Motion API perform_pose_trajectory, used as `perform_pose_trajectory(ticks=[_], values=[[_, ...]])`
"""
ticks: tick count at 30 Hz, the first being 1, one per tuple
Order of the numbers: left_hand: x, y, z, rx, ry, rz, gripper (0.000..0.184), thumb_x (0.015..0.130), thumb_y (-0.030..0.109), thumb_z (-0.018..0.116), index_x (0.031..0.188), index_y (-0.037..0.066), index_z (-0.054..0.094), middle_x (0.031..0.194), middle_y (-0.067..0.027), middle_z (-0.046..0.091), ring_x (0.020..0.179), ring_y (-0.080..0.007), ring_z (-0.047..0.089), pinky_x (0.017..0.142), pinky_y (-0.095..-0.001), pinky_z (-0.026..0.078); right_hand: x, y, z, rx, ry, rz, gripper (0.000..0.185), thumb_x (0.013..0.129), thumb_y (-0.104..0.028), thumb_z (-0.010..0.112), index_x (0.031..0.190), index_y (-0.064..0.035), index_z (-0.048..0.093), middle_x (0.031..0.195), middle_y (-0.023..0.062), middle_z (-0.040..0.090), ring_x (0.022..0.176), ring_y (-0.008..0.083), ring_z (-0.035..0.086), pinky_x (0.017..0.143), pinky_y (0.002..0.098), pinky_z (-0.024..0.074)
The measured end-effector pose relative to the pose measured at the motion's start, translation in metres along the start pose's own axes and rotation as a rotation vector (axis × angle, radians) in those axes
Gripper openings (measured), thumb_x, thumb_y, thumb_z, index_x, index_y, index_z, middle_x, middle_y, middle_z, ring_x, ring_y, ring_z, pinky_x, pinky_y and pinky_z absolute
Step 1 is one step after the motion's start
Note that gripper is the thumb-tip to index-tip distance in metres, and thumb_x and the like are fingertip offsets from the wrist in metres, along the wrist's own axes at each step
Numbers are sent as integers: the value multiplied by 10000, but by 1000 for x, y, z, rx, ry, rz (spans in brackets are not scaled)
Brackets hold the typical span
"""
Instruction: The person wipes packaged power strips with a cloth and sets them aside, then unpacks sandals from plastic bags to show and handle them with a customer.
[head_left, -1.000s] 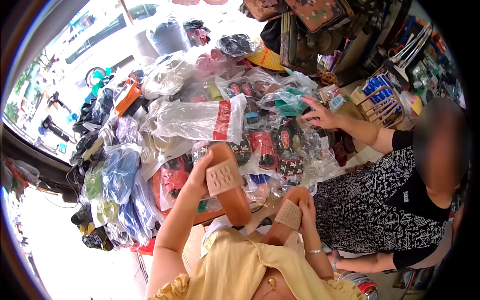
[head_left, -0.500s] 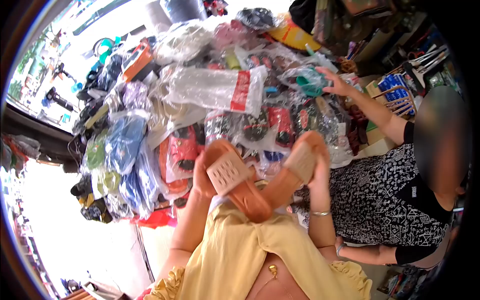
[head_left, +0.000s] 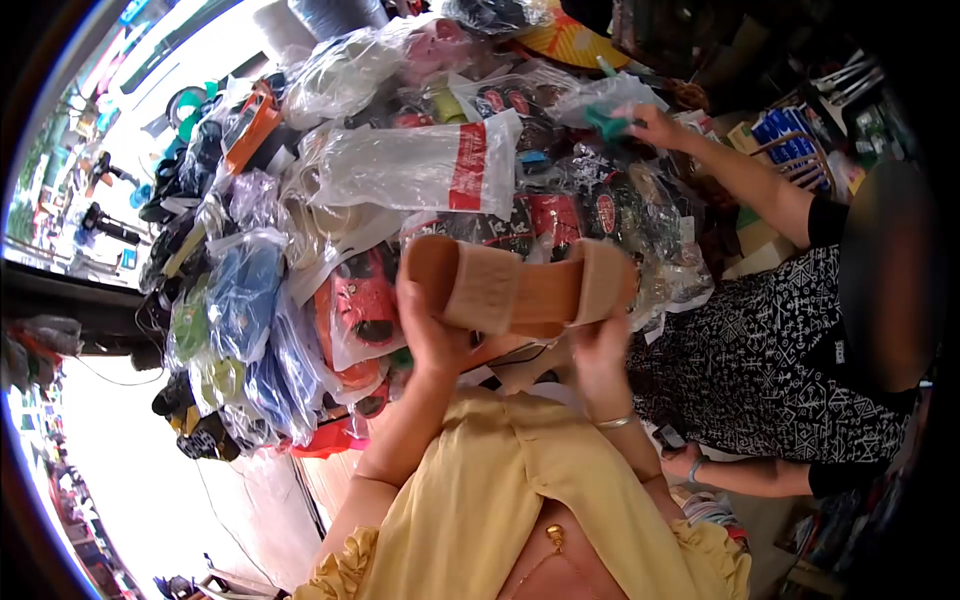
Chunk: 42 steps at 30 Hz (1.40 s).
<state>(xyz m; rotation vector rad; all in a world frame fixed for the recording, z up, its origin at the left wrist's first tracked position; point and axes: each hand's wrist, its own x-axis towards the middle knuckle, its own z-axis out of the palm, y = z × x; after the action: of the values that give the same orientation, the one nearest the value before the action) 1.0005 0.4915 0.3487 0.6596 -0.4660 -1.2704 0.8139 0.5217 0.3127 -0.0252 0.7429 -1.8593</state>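
Observation:
In front of my chest I hold a pair of brown slide sandals with beige straps, overlapping each other and pointing opposite ways. My left hand (head_left: 435, 335) is closed around the left sandal (head_left: 483, 290), whose strap has a cut-out pattern. At the other end my right hand (head_left: 602, 350), slightly blurred, grips the right sandal (head_left: 607, 283) from below. Just beyond them lies a heap of footwear in clear plastic bags, with a red bagged pair (head_left: 362, 300) near my left hand.
A person in a black-and-white patterned dress (head_left: 745, 370) stands at the right. One hand (head_left: 655, 128) of theirs reaches to a green bagged item (head_left: 607, 124) on the heap; the other holds a small dark object. A clear bag with a red label (head_left: 400, 170) tops the pile.
The sandals have swung from a V shape into a level, overlapping line, and my hands have come closer together. The other person's reaching hand has shifted slightly, by the green item.

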Motion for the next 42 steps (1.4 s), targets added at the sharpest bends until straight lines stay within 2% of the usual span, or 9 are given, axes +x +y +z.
perform_pose_trajectory(ticks=[8,12,16,18,23,26,33,37,42], values=[[5,15,4,-135,-83,-201,619,889,529,347,1289,57,369,1233,-115,476,1139,-251,464,962,-377,368,-21,-1,-38,-411,-220,94,365,916,-160,437,1255,-31,400,1209,69,502,1107,176,491,943,335,400],[12,2,4,-114,-262,-217,589,906,501,332,1295,60,369,1236,-115,477,1156,-259,457,978,-379,358,-32,-28,-36,-65,-241,602,402,888,-91,405,1280,-8,374,1279,130,456,1140,263,492,957,458,414],[59,4,26,671,-528,-23,476,942,350,337,1279,20,395,1277,-112,457,1151,-234,464,978,-374,349,-51,-37,-50,-7,-269,446,493,845,-178,492,1294,-17,367,1286,144,455,1152,299,482,968,489,402],[86,-1,53,689,-475,11,469,903,317,439,1253,6,416,1204,-129,510,1129,-233,478,940,-367,377,-60,-44,-67,-26,-261,354,509,833,-194,511,1290,-16,373,1276,143,467,1152,299,482,967,491,401],[133,-45,74,1779,-627,591,499,730,318,635,1118,34,502,1025,-185,567,970,-313,556,808,-399,456,-75,-59,-109,-101,-177,219,541,812,-229,508,1288,-11,371,1287,157,452,1164,307,468,974,463,392],[150,-55,57,1911,-629,265,416,718,325,641,990,19,566,918,-143,623,871,-305,601,770,-410,467,-80,-64,-120,-114,-161,159,531,815,-246,509,1274,-9,390,1257,148,484,1142,301,491,955,451,406],[122,-3,29,1387,-454,198,229,740,192,627,848,-10,611,687,-118,607,614,-202,584,596,-319,459,-85,-67,-101,-120,-181,139,512,818,-235,520,1266,-17,405,1246,123,501,1131,270,504,957,449,411],[92,16,10,1169,-409,62,105,755,112,658,771,12,630,694,-6,601,646,-82,544,573,-244,429,-72,-64,-84,-143,-318,159,473,829,-191,502,1260,-19,412,1250,110,500,1139,259,498,965,437,407],[66,31,-12,1097,-438,15,152,706,93,696,777,-27,634,807,-78,594,688,-107,556,614,-249,451,-59,-56,-74,-169,-359,231,451,860,-173,445,1284,-31,387,1283,115,464,1167,263,469,990,449,381]])
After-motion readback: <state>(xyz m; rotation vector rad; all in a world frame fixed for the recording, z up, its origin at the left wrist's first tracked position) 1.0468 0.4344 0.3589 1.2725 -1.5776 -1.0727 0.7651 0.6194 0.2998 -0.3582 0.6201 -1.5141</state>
